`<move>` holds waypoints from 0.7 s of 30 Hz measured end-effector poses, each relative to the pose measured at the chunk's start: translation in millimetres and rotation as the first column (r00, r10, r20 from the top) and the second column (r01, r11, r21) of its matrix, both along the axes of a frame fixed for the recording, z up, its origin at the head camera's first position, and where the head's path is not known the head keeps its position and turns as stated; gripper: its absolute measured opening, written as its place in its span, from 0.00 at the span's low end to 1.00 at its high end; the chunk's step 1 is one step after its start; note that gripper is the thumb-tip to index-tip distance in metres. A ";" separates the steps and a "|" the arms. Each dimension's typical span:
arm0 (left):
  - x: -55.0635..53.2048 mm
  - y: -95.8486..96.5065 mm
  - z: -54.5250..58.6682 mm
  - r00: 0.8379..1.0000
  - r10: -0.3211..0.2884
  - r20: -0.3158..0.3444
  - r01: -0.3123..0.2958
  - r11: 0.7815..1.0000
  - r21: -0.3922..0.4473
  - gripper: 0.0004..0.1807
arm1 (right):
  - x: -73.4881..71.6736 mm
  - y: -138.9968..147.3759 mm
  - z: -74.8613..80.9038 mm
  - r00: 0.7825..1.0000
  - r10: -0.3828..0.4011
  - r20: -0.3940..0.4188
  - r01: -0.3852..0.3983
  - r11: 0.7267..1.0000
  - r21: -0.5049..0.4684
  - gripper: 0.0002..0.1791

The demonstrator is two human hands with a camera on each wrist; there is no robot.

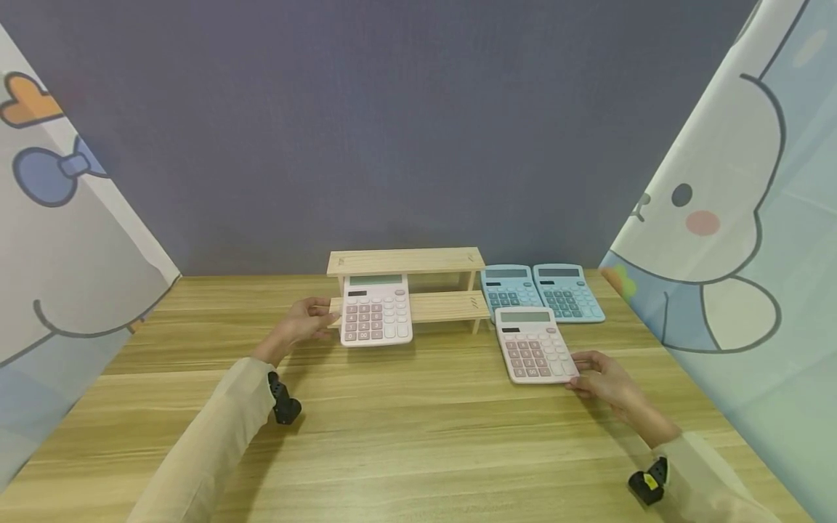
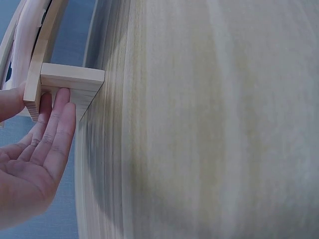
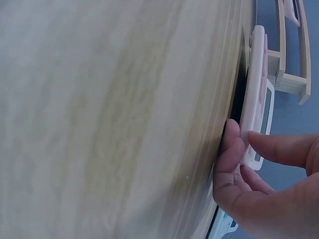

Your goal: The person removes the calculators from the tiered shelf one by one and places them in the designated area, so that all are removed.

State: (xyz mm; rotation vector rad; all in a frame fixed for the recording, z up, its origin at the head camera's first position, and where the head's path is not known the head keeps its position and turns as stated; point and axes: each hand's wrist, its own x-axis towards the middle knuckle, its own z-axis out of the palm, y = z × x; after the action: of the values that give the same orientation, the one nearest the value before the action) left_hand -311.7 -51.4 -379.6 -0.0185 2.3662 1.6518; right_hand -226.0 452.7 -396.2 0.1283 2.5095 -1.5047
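My left hand [image 1: 307,319] is at the left end of a two-tier wooden shelf [image 1: 451,305]. Its thumb lies over the lower board and its fingers reach underneath, beside the leg, in the left wrist view. A pink calculator [image 1: 376,312] rests on that lower board, its front end jutting past the edge. With thumb and fingers my right hand [image 1: 604,378] pinches the lower right corner of a second pink calculator [image 1: 536,345]. That calculator is tilted and raised off the tabletop in the right wrist view, its keys facing up.
Two blue calculators [image 1: 506,287] [image 1: 567,292] lie side by side right of the shelf, the left one partly covered by the pink one. A grey panel [image 1: 405,131] stands behind the wooden table [image 1: 392,436]. Cartoon-printed sheets [image 1: 719,240] border both sides.
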 end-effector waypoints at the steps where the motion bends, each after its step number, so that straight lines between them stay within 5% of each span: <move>1: 0.0 0.0 0.0 1.000 -0.001 0.001 0.001 1.000 0.000 0.32 | 0.1 0.1 0.2 1.000 0.004 0.000 -0.004 1.000 0.006 0.29; 21: -1.5 0.4 -2.2 1.000 0.005 -0.001 -0.005 1.000 -0.013 0.32 | -2.2 6.0 3.8 0.997 0.034 0.069 -0.035 0.999 0.018 0.30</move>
State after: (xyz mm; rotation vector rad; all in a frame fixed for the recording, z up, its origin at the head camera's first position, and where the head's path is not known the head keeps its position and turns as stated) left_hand -313.2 -51.0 -381.8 -0.0258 2.3792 1.6389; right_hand -228.1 458.8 -392.5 0.1368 2.4601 -1.4379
